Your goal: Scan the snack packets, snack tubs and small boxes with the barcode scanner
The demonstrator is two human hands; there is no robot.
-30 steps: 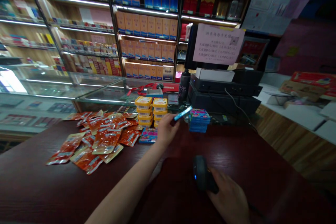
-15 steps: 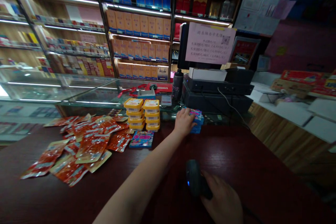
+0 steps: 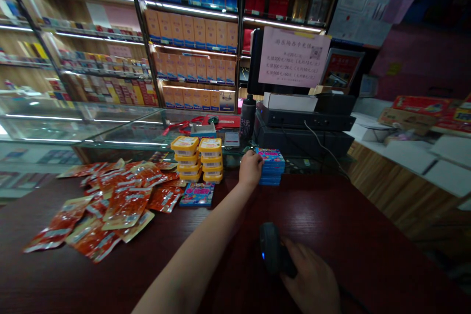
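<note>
My left hand [image 3: 251,168] reaches forward, its fingers curled at the left side of a stack of flat blue-and-pink packs [image 3: 272,167]. Whether anything is inside those fingers is hidden. Low in the view, my right hand [image 3: 312,277] is wrapped round the handle of a black barcode scanner [image 3: 270,248] with a blue light. One more flat blue pack [image 3: 197,195] lies by itself in front of two stacks of yellow lidded tubs [image 3: 210,161]. Left of these spreads a pile of shiny red-orange food pouches [image 3: 127,201].
Behind the dark red counter [image 3: 312,201] stand a black bottle [image 3: 248,117] and a monitor with a paper notice [image 3: 290,56]. A glass display case [image 3: 121,130] runs to the left. Shelves of boxed goods [image 3: 191,32] line the back.
My left hand has moved left from the top of the pack stack to its side, so more of the stack shows. The right hand and scanner have hardly moved.
</note>
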